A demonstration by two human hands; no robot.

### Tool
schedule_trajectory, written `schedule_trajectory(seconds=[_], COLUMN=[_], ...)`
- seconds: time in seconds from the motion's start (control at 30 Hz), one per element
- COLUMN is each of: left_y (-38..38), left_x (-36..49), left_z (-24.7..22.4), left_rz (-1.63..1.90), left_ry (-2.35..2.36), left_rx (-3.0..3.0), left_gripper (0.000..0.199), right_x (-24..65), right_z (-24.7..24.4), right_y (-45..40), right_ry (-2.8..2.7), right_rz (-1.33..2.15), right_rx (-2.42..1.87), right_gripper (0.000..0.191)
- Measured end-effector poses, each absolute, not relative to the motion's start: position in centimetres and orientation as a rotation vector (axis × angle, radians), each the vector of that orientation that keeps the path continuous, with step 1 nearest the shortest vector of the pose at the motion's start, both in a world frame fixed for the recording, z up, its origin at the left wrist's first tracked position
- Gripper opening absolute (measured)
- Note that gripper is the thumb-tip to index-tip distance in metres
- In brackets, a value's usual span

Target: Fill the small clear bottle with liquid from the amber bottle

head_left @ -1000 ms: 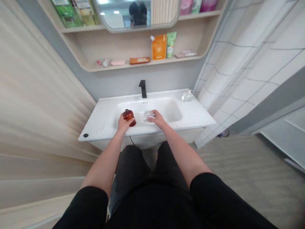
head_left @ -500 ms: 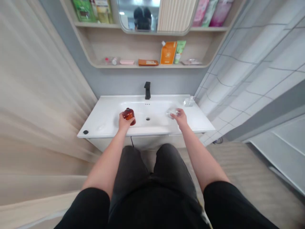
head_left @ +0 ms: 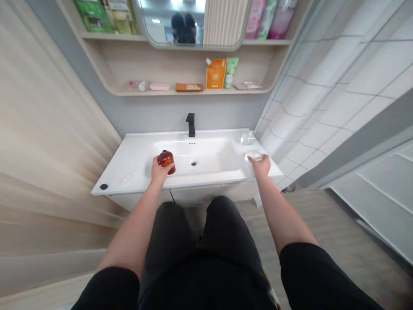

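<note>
My left hand is wrapped round an amber bottle with an open neck and no cap on it. The bottle is upright over the left part of the white sink. Over at the counter's right end, my right hand is closed on a clear, see-through piece, perhaps a small dish or container; its exact kind cannot be made out. Behind that hand stands a clear pump bottle on the counter.
A black faucet rises behind the sink. A round black cap lies at the counter's front left. Above runs a shelf with an orange pouch, a green tube and small items, under a mirror.
My right hand has moved right with the clear piece, from over the sink to the counter's right end. My left hand still holds the amber bottle. The view has shifted slightly.
</note>
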State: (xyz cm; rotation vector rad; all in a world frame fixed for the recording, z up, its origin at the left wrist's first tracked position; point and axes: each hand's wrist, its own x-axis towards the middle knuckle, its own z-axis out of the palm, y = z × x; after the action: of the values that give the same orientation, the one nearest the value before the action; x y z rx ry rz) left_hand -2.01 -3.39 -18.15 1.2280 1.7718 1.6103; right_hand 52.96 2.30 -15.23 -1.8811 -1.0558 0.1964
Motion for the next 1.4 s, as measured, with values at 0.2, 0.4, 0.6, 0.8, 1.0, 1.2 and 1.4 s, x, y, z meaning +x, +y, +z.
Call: schedule_trajectory(seconds=[0.2, 0.4, 0.6, 0.8, 1.0, 1.2, 1.4], left_y=[-3.8, -6.1, -10.8, -14.5, -15.5, -19.0, -19.8], left_x=[-1.4, 0.8, 6.8, 9.4, -0.8, -15.0, -21.3], left_z=[-17.0, -14.2, -10.9, -8.9, -8.0, -7.4, -8.8], left_rz=[1.618, 1.74, 1.686, 1.479, 1.426, 0.986, 0.377], left_ry=[1.745, 1.656, 1.199, 1.08, 1.514, 2.611, 2.78], left_rx=[1.172, 1.196, 1.227, 1.322, 1.426, 1.433, 1.473], left_gripper=[0.082, 0.084, 0.078, 0.081, 0.057, 0.046, 0.062], right_x=[51.9, 48.8, 36.2, 27.2, 29.7, 33.0, 33.3], right_z=[-14.4, -11.6, -10.8, -9.9, -11.1, -12.4, -12.9], right_y=[1.4, -2.7, -8.9, -11.6, -11.2, -9.7, -10.1], right_ry=[-1.09, -1.292, -1.906, -1.86, -1.761, -1.635, -1.642], right_rz=[0.141, -0.189, 0.517, 0.921, 0.854, 0.837, 0.857], right_rx=[-1.953, -1.568, -0.969, -0.844, -1.043, -1.155, -1.159], right_gripper=[0.096, 0.088, 0.071, 0.106, 0.097, 0.098, 0.098])
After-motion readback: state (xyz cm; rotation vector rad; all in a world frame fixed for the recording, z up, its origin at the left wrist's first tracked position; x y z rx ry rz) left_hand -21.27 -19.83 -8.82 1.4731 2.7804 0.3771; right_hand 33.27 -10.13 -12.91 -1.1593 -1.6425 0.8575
